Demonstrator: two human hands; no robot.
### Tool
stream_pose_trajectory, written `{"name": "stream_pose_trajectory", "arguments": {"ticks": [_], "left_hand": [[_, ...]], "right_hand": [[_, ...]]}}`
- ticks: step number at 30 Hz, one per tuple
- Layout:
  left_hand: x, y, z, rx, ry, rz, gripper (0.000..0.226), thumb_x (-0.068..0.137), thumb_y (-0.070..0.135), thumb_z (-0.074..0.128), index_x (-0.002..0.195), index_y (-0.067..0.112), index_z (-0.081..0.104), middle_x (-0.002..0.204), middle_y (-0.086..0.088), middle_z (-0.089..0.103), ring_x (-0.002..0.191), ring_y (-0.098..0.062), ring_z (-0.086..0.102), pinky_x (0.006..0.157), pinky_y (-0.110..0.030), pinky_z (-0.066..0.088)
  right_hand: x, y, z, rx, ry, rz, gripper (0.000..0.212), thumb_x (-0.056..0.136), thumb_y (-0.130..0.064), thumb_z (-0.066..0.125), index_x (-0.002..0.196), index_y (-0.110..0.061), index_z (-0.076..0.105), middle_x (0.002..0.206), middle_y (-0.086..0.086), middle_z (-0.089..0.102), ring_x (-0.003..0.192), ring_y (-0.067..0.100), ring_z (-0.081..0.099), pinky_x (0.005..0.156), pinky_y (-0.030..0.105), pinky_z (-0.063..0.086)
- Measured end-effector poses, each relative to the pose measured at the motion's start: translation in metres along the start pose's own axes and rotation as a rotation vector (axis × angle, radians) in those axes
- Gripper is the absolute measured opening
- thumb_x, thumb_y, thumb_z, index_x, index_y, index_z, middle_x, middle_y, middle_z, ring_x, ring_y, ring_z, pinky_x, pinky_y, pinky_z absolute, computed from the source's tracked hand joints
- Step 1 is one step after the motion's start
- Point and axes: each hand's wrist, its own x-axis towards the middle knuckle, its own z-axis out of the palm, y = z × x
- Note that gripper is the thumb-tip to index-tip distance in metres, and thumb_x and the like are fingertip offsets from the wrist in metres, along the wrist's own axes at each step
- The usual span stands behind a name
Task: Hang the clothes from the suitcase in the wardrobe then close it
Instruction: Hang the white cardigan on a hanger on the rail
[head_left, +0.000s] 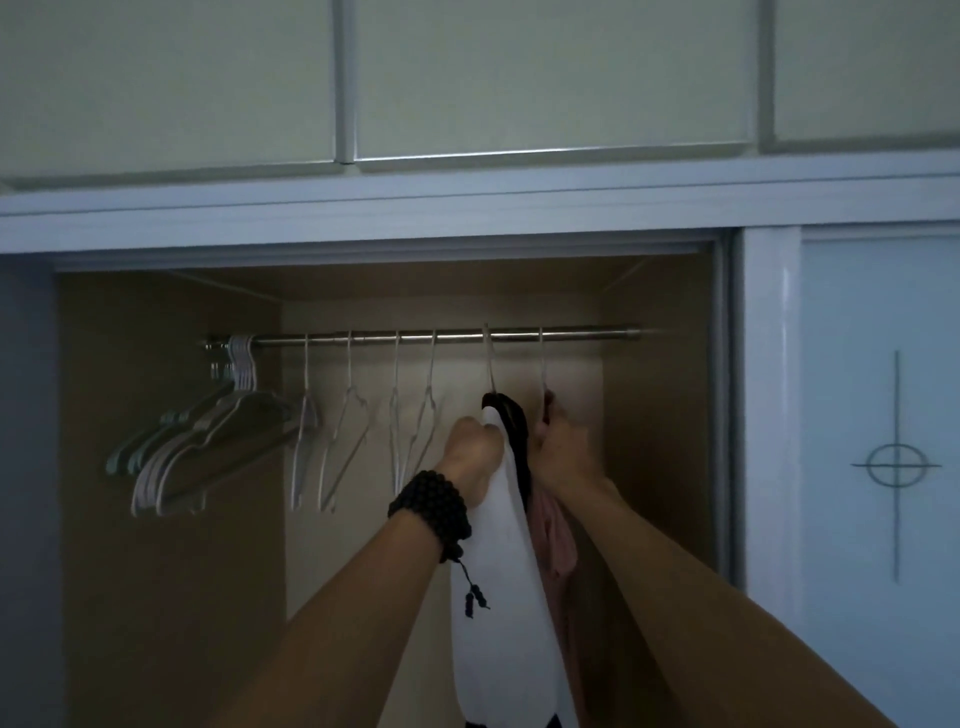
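A white garment with a black collar (501, 571) hangs on a hanger hooked over the metal rail (566, 333) inside the open wardrobe. My left hand (475, 452), with a black bead bracelet at the wrist, grips the garment's left shoulder near the top. My right hand (563, 449) holds the right side, between the white garment and a pink garment (558, 540) that hangs on the hanger just to the right. The suitcase is out of view.
Several empty wire hangers (345, 431) hang along the rail to the left, and a bunch of thicker hangers (208, 441) is pushed to the far left end. The sliding door (878, 415) stands at the right. Upper cabinet doors (550, 78) are closed.
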Motion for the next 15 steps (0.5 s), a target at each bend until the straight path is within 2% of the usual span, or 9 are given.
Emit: {"name": "stream_pose_trajectory", "arguments": {"ticks": [2,4,6,8,11,15], "left_hand": [[0.020,0.007,0.001,0.005,-0.001,0.019,0.042,0.103,0.024,0.035,0.129,-0.007,0.047,0.126,-0.021,0.056,0.110,-0.033,0.058,0.086,-0.031,0.049],[0.036,0.012,0.002,0.031,-0.001,0.050,0.038,0.103,0.024,0.035,0.121,-0.005,0.052,0.117,-0.020,0.060,0.096,-0.029,0.060,0.078,-0.028,0.048],[0.051,0.017,0.005,0.057,-0.001,0.094,0.035,0.103,0.025,0.036,0.112,-0.003,0.055,0.105,-0.019,0.061,0.082,-0.023,0.058,0.065,-0.026,0.047],[0.064,0.022,0.010,0.066,-0.016,0.111,0.033,0.103,0.023,0.037,0.110,-0.004,0.055,0.104,-0.019,0.060,0.081,-0.023,0.057,0.059,-0.025,0.045],[0.084,0.026,0.024,0.058,-0.080,0.113,0.039,0.103,0.024,0.038,0.119,-0.008,0.054,0.110,-0.020,0.061,0.090,-0.026,0.057,0.071,-0.027,0.048],[0.095,0.028,0.052,0.030,-0.192,0.099,0.039,0.103,0.019,0.039,0.126,-0.010,0.051,0.123,-0.023,0.058,0.102,-0.031,0.058,0.080,-0.028,0.045]], "right_hand": [[0.008,0.004,0.002,-0.027,-0.023,0.003,0.063,0.093,-0.020,0.052,0.150,-0.012,0.023,0.127,0.021,0.055,0.110,0.034,0.059,0.093,0.042,0.053],[0.013,0.008,0.000,-0.095,-0.037,0.004,0.055,0.095,-0.015,0.050,0.146,-0.007,0.031,0.125,0.021,0.058,0.106,0.032,0.061,0.091,0.034,0.053],[0.020,0.012,-0.008,-0.209,-0.021,0.012,0.034,0.097,-0.012,0.047,0.129,-0.001,0.048,0.117,0.019,0.062,0.102,0.032,0.063,0.078,0.028,0.049],[0.022,0.018,-0.020,-0.294,0.021,0.036,0.024,0.096,-0.014,0.046,0.115,-0.002,0.055,0.111,0.017,0.064,0.100,0.033,0.063,0.073,0.032,0.048],[0.026,0.032,-0.043,-0.354,0.094,0.056,0.029,0.094,-0.025,0.048,0.105,-0.001,0.062,0.106,0.020,0.065,0.097,0.036,0.064,0.077,0.037,0.054],[0.031,0.048,-0.068,-0.355,0.193,0.107,0.033,0.094,-0.030,0.050,0.098,-0.003,0.069,0.100,0.021,0.068,0.091,0.037,0.067,0.074,0.037,0.055]]}}
